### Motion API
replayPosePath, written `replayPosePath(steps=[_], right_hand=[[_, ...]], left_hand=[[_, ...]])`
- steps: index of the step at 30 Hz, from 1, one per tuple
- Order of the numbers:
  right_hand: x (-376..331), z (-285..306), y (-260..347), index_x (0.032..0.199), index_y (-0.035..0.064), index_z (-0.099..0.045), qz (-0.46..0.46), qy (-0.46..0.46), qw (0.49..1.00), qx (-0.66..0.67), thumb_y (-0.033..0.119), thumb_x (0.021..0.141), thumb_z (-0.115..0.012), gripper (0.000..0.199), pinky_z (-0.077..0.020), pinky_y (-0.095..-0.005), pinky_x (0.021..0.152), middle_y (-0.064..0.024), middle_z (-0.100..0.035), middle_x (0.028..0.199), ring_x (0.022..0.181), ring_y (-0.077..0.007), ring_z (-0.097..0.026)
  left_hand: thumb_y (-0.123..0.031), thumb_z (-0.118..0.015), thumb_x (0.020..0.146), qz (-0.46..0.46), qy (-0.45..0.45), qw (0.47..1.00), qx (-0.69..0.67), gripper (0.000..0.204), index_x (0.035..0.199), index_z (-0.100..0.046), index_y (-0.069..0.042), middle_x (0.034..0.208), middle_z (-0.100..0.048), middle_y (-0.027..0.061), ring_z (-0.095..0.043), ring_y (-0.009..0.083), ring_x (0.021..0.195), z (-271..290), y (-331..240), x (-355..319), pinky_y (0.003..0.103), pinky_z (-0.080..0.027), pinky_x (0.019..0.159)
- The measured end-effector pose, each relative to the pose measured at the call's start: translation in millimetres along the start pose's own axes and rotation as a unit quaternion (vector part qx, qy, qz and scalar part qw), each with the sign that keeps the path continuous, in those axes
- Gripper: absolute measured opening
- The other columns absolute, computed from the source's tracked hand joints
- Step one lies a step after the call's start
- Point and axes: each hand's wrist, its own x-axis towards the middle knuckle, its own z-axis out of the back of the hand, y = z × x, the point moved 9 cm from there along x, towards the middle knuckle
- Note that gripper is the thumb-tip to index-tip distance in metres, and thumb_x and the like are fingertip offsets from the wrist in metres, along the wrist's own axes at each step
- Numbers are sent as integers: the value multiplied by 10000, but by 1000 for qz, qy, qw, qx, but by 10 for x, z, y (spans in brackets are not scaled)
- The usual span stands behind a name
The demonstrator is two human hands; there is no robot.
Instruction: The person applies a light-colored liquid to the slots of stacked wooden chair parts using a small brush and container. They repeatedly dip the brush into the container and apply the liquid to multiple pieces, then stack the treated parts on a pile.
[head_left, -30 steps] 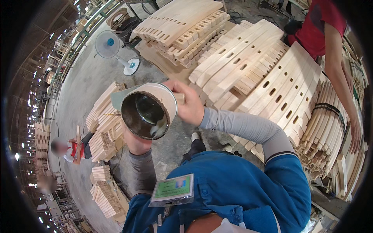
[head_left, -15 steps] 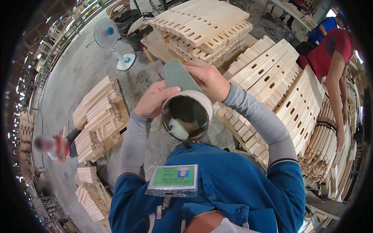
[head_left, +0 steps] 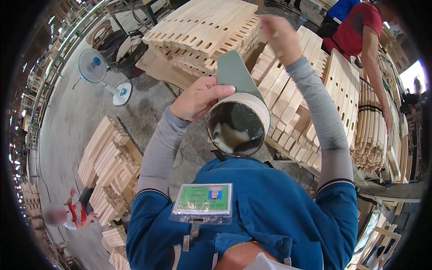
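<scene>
My left hand (head_left: 201, 96) is closed round a flat grey-green handle (head_left: 235, 72), its thumb lying across the face. The handle joins the rim of a round pot (head_left: 260, 112), pale outside and dark and stained inside. The pot tilts so its mouth faces me, and a milky white liquid (head_left: 231, 137) lies low in it. Up to the right, my right hand (head_left: 281, 38) is raised, apart from the pot, in front of the stacked wooden slats (head_left: 292, 90). Motion blurs its fingers, so their state and anything in them cannot be made out.
Slotted wooden boards (head_left: 202, 24) are piled ahead. Left of them stand a fan (head_left: 93, 67) and dark tubs (head_left: 128, 56). More wooden pieces (head_left: 108, 166) are stacked at left, where a person (head_left: 76, 211) is. At right a co-worker in red (head_left: 364, 31) reaches toward bundled sticks (head_left: 369, 130).
My right hand has let go of the handle and swung up and to the right. The left hand keeps its grip. The pot and my view have shifted, and the liquid lies differently.
</scene>
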Motion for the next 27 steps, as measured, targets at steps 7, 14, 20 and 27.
replayPosePath(steps=[7, 14, 20, 27], right_hand=[[-770, -212, 214, 1217, -3, -393, -371, 34, 633, 678, 219, 904, -424, 385, -508, -327, 698, -205, -545, 1031, 807, -246, -608], [-647, -379, 1025, 1169, 40, -438, -116, 37, 936, 331, 40, 701, -646, 513, -491, -310, 738, -166, -466, 1171, 920, -241, -555], [-481, -262, 1086, 1023, 11, -505, -72, -44, 954, 287, 0, 686, -639, 363, -451, -316, 772, -164, -519, 1054, 909, -298, -535], [-453, 177, 55, 920, 4, -512, -248, -186, 869, 385, 41, 828, -501, 100, -451, -369, 807, -141, -568, 961, 936, -267, -560]], left_hand=[[-165, -474, 876, -166, -64, 977, -114, 308, 1120, -476, 24, 1074, -556, 117, -554, 184, 964, 659, -91, -180, 314, -451, 854], [-427, -437, 856, -229, -115, 962, -97, 591, 1320, -279, -97, 1384, -223, 167, -213, 278, 1285, 737, -65, -120, 379, -252, 1034], [-379, -440, 865, -231, -103, 966, -61, 573, 1327, -263, -91, 1395, -200, 164, -217, 269, 1283, 714, -64, -66, 374, -245, 1034], [-198, -397, 903, -180, -96, 979, 22, 326, 1151, -437, 10, 1109, -527, 139, -543, 217, 989, 760, -382, -234, 354, -462, 854]])
